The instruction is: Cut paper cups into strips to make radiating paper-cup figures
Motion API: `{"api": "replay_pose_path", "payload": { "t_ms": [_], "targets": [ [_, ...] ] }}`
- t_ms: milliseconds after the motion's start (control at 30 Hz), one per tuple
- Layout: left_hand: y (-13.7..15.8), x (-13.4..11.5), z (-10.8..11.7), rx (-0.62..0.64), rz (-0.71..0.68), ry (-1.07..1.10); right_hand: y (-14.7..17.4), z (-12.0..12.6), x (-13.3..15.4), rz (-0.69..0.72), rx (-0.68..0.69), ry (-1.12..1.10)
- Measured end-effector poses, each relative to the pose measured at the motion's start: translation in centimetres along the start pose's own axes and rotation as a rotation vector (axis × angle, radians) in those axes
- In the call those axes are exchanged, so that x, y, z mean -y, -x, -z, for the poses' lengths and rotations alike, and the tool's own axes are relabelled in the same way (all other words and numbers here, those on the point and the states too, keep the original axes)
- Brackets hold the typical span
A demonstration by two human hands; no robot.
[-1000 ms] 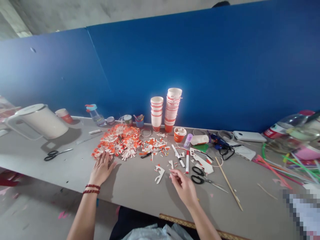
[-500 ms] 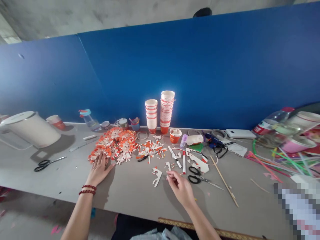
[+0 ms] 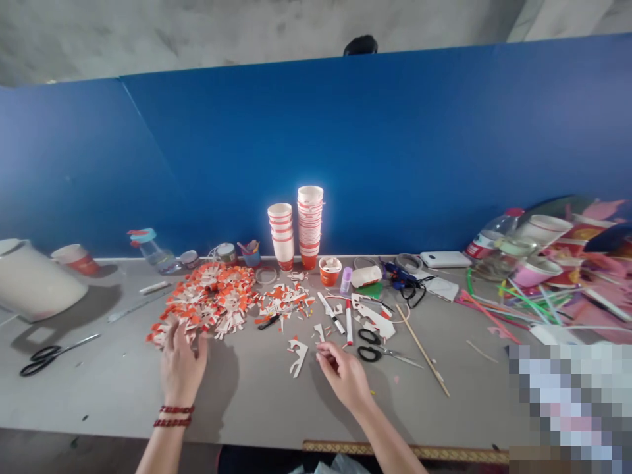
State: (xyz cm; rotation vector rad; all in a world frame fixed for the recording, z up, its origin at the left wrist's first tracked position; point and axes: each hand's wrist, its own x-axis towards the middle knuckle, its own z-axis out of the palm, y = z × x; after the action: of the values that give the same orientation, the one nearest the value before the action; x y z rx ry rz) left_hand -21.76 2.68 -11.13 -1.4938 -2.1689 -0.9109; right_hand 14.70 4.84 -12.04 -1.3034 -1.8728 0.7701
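Note:
My left hand, wearing two dark red bead bracelets, is at the near-left edge of a heap of orange-and-white paper cutouts. Its fingers are apart; whether the tips touch the cutouts cannot be made out. My right hand hovers by the table, its fingers loosely curled and nothing visible in them. Just left of it lies a white cut paper piece. Small orange and white scraps are scattered beyond. To its right are black-handled scissors, with a red marker behind.
Two stacks of paper cups stand against the blue partition. A wooden stick and a glue gun lie right. More scissors and a white pitcher are left. Cups and coloured strips clutter the far right.
The view has turned right, so things sit further left in the picture. My left hand has drawn back from lying flat on the heap's edge. My right hand looks nearly unchanged.

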Motion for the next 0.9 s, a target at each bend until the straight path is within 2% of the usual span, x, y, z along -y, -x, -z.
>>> {"api": "replay_pose_path", "payload": {
  "t_ms": [67, 100, 133, 200, 233, 367, 467, 533, 633, 733, 800, 833, 900],
  "targets": [
    [0.0, -2.7, 0.6, -0.090, -0.065, 0.066, 0.0, 0.0, 0.2, 0.001, 0.001, -0.003],
    [0.0, -4.2, 0.7, -0.063, -0.139, 0.095, -0.1, 0.1, 0.3, 0.004, 0.002, -0.008],
    [-0.1, -5.6, 0.5, 0.008, -0.251, 0.120, -0.1, 0.1, 0.4, 0.007, 0.002, -0.013],
    [-0.4, -8.3, -0.5, 0.264, -0.505, 0.155, -0.1, 0.1, 0.5, 0.008, -0.004, -0.013],
    [-0.7, -9.4, -1.2, 0.345, -0.564, 0.156, -0.1, 0.1, 0.5, 0.007, -0.009, -0.010],
    [-1.8, -12.0, -4.4, 0.412, -0.609, 0.155, 0.0, 0.1, 0.3, 0.011, -0.030, -0.021],
    [-2.4, -12.6, -5.4, 0.397, -0.604, 0.179, -0.1, 0.1, 0.3, 0.007, -0.042, -0.068],
    [-2.4, -12.8, -4.9, 0.382, -0.596, 0.210, -0.1, 0.2, 0.3, -0.010, -0.055, -0.102],
    [-1.2, -13.6, -3.0, 0.391, -0.613, 0.279, -0.4, 0.3, 0.5, -0.059, -0.053, -0.247],
    [1.1, -14.8, -1.1, 0.473, -0.728, 0.358, -0.6, 0.2, 0.8, -0.120, -0.027, -0.525],
    [2.8, -15.5, -0.2, 0.579, -0.825, 0.440, -0.5, 0.2, 0.9, -0.158, -0.040, -0.668],
    [3.6, -15.7, 0.1, 0.599, -0.820, 0.472, -0.4, 0.3, 0.9, -0.170, -0.083, -0.720],
    [5.0, -15.8, 0.6, 0.609, -0.785, 0.474, -0.3, 0.7, 0.8, -0.176, -0.266, -0.809]
  ]
}}
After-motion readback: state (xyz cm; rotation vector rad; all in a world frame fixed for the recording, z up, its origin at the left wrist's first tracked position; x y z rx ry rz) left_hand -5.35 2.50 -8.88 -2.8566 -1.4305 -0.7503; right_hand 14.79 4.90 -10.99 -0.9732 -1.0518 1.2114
